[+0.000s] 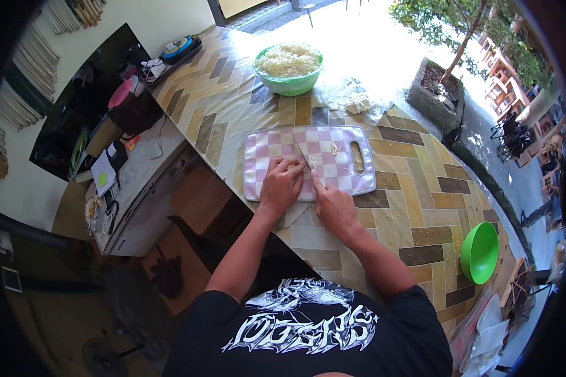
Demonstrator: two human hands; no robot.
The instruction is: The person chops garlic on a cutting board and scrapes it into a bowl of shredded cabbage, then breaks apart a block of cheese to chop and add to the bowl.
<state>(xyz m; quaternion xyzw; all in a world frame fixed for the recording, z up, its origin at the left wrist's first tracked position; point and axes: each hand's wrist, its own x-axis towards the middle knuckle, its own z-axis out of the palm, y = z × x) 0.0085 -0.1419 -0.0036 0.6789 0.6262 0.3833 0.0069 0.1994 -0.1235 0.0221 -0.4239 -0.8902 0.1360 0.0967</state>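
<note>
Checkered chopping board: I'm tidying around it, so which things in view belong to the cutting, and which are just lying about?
With the cutting: checkered chopping board, knife in the right hand, pale scraps; probably the green basket of pale shreds.

Apparently just lying about: bright green bowl, flat-screen television, white paper.

Two hands (280,188) (334,208), one knife (303,151), one board (264,151), two green bowls (287,85) (480,254).

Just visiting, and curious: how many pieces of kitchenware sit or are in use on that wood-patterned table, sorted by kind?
Green plastic containers: 2 (slatted basket of pale shreds, round bowl)
Pink-and-white chequered cutting board: 1
Metal-bladed knife, in the right hand: 1
Total: 4
</note>
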